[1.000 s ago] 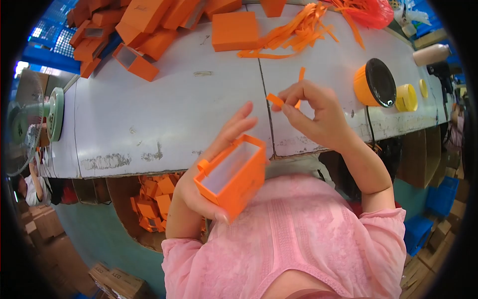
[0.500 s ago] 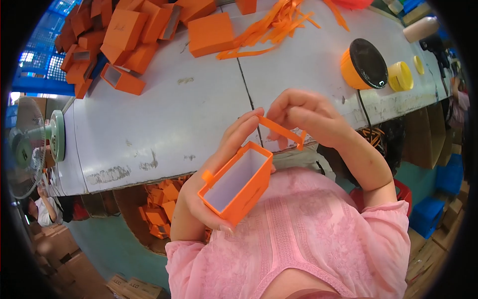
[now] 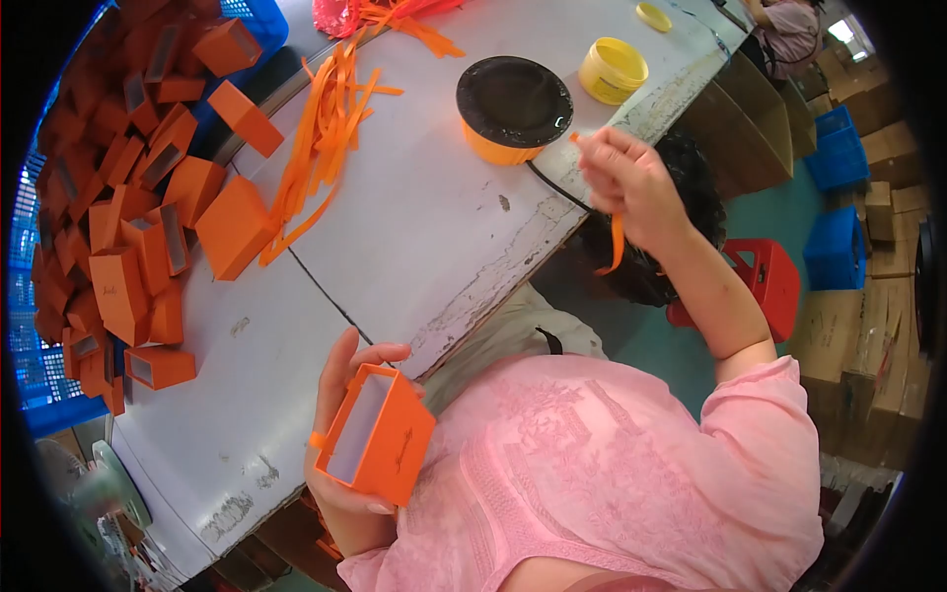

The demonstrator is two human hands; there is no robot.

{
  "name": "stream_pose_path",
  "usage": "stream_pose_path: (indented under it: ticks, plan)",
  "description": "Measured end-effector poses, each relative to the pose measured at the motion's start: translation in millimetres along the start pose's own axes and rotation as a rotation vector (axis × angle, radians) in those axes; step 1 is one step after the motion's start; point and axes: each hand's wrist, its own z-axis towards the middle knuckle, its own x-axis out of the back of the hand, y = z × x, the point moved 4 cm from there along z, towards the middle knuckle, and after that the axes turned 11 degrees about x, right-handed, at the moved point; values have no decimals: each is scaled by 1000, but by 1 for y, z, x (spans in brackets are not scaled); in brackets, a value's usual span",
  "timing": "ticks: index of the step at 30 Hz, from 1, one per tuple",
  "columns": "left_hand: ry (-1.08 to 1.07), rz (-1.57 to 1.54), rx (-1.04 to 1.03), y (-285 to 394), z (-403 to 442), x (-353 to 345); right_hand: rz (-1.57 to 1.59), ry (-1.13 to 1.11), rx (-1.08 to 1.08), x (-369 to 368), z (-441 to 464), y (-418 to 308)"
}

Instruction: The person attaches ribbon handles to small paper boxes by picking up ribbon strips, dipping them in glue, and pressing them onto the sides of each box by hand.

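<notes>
Box sits at lower centre, against the pink blouse, tilted, open mouth showing. Far left: fan by the worktop; above it, a heap of orange boxes with a blue crate. Next, loose ribbons on the worktop. Left hand wraps round the box, fingers clamped on it; small orange tab at its left side. Farther right, black-topped pot, then open yellow tub. Right hand is raised near the pot, fingers pinched together on an orange strip, one end poking out toward the pot, the other hanging. Rightmost: red stool.
</notes>
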Motion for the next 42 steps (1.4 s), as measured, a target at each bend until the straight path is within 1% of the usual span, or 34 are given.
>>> stream_pose_path:
  ticks: [1, 3, 5, 7, 12, 14, 19, 20, 22, 23, 24, 25, 26, 27, 29, 31, 32, 33, 34, 35, 37, 40, 42]
  plan:
    - [-113, 50, -33, -2, 3, 0, 33, 38, 2, 17, 8, 4]
    - [-123, 59, -36, 0, 12, -4, 66, 78, 5, 27, 14, 6]
    - [-129, 69, -41, 2, 16, -9, 85, 71, -53, 25, 17, 9]
    - [-79, 66, -17, 4, 18, -13, 98, 81, -41, 26, 23, 11]
    - [-82, 61, -8, 1, 19, -7, 117, 84, -26, 26, 37, 18]
    - [-72, 57, 4, 2, 20, -6, 89, 74, -87, 27, 41, 25]
    - [-55, 96, 52, 3, 20, -9, 113, 87, -115, 29, 37, 22]
    - [-55, 97, 51, 5, 20, -10, 123, 109, -115, 30, 35, 21]
    - [45, 151, 36, 8, 18, -8, 116, 132, -110, 36, 27, 19]
    - [61, 148, 31, 7, 19, -4, 109, 151, -107, 35, 23, 19]
    - [53, 249, -32, 7, 21, 1, 79, 167, -76, 22, 15, 7]
    - [62, 352, -83, 7, 18, 5, 36, 67, 4, 12, 8, 1]
    - [118, 357, -66, 7, 18, 8, -11, -89, 28, -5, -2, -2]
    - [108, 607, -235, 13, 25, 0, -52, -242, 65, -23, -10, -5]
    - [172, 1082, -410, 23, 33, -19, -36, -511, 138, -72, -31, -4]
    - [185, 1241, -564, 22, 38, -30, -125, -724, 235, -98, -42, 7]
    - [190, 1245, -559, 20, 41, -31, -122, -733, 202, -107, -47, 8]
    - [198, 1278, -634, 20, 41, -34, -120, -736, 198, -112, -48, 7]
    - [206, 1309, -708, 20, 39, -37, -204, -770, 206, -116, -48, 7]
    - [209, 1309, -704, 19, 39, -37, -289, -805, 215, -120, -48, 8]
    - [213, 1320, -766, 21, 36, -39, -283, -785, 241, -124, -51, 10]
    - [234, 1357, -782, 24, 34, -42, -276, -780, 215, -126, -54, 10]
    - [239, 1363, -799, 27, 33, -44, -328, -791, 309, -127, -55, 10]
